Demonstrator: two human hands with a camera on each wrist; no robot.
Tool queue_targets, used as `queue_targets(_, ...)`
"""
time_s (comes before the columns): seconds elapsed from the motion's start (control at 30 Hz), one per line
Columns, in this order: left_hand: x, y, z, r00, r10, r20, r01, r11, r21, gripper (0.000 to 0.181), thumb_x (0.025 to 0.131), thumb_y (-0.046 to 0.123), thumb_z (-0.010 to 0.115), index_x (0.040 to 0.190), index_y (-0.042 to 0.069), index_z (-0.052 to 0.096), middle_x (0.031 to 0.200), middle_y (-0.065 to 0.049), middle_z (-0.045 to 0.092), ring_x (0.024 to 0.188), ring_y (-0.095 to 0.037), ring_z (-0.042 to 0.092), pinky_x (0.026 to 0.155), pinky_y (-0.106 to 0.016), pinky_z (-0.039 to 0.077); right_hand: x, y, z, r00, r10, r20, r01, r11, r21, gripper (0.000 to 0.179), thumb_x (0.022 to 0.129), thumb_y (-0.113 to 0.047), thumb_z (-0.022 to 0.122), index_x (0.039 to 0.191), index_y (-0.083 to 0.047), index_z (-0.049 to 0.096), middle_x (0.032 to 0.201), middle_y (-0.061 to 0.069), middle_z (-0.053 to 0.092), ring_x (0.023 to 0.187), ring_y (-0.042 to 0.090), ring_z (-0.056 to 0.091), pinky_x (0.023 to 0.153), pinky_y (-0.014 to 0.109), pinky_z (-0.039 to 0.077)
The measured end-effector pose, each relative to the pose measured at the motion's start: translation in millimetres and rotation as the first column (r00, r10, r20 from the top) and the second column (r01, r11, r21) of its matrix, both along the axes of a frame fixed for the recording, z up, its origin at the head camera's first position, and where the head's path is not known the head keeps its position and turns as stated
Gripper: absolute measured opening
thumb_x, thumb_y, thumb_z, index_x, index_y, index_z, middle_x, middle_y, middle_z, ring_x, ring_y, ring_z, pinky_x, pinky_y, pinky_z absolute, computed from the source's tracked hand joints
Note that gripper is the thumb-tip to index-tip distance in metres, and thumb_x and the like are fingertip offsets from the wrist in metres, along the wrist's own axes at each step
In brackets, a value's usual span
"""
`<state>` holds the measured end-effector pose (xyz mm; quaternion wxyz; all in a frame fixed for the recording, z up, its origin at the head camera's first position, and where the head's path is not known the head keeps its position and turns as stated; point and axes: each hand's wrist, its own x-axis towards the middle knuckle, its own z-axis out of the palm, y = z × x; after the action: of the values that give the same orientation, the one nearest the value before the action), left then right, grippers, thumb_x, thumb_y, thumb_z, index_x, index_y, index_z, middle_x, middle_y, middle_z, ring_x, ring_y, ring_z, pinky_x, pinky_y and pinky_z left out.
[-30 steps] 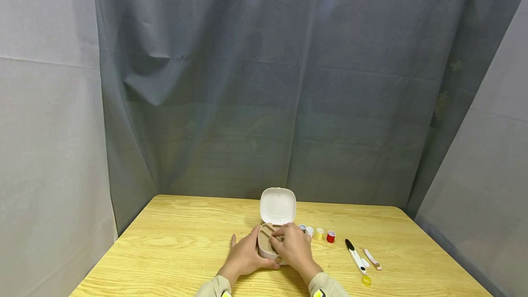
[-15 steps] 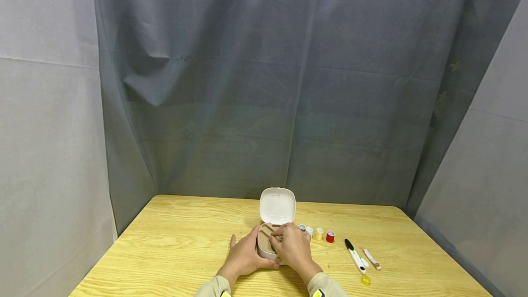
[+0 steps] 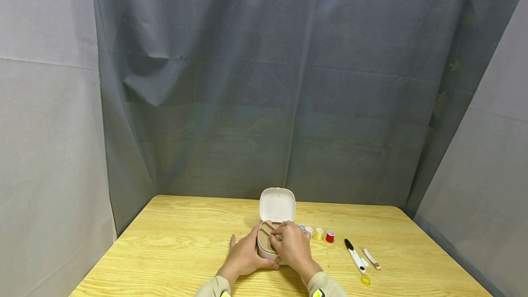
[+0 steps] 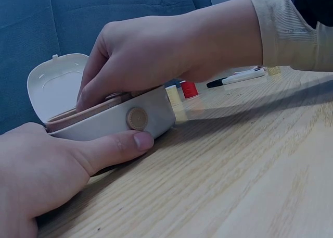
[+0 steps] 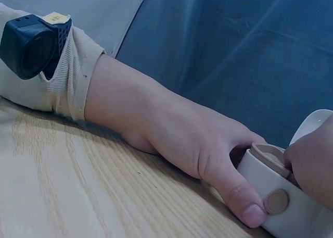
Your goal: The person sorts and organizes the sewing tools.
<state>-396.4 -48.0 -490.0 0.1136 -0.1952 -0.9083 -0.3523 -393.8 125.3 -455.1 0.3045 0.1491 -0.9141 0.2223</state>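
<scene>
A small white sewing box (image 3: 266, 255) stands on the wooden table with its lid (image 3: 277, 204) raised at the back. Its brown compartment tray (image 3: 266, 242) sits in the box, and in the right wrist view the tray's rim (image 5: 271, 153) stands a little above the white wall. My left hand (image 3: 245, 255) grips the box from the left, its thumb along the front beside a round tan button (image 4: 137, 119). Curled over the tray from the right, my right hand (image 3: 294, 247) pinches its inner part; the fingertips are partly hidden inside.
Right of the box stand thread spools: red (image 3: 330, 237), yellow (image 3: 319, 234), white (image 3: 309, 231) and one darker. Farther right lie a white-and-black slim tool (image 3: 355, 257), a pinkish strip (image 3: 372, 259), a white oval piece (image 3: 365, 262) and a yellow round piece (image 3: 365, 280).
The tray's far edge has risen slightly against the lid's lower edge, with the right fingers on it. The left hand keeps its hold on the box.
</scene>
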Motion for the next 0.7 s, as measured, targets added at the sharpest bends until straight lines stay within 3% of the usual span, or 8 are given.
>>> queue_targets(0.4, 0.1, 0.7, 0.5, 1.0, -0.006, 0.011, 0.006, 1.0, 0.009, 0.127, 0.062, 0.071, 0.089, 0.161, 0.013, 0.035, 0.148, -0.005, 0.058, 0.129, -0.035, 0.058, 0.11, -0.081, 0.005, 1.3, 0, 3.3, 1.0, 0.001, -0.026, -0.001, 1.0, 0.008, 0.003, 0.083, -0.023, 0.086, 0.085, -0.022, 0.084, 0.097, -0.006, 0.072, 0.088, 0.022, 0.068, 0.08, 0.06, 0.046)
queue_targets(0.7, 1.0, -0.4, 0.4, 1.0, -0.003, 0.026, 0.003, 1.0, 0.011, 0.127, 0.062, 0.072, 0.088, 0.159, 0.009, 0.036, 0.149, -0.008, 0.056, 0.131, -0.036, 0.056, 0.111, -0.08, 0.003, 1.7, 5, 10.9, 1.0, 0.009, -0.023, -0.009, 1.0, -0.001, 0.003, 0.084, -0.022, 0.085, 0.087, -0.021, 0.084, 0.097, -0.005, 0.072, 0.092, 0.022, 0.067, 0.081, 0.06, 0.045)
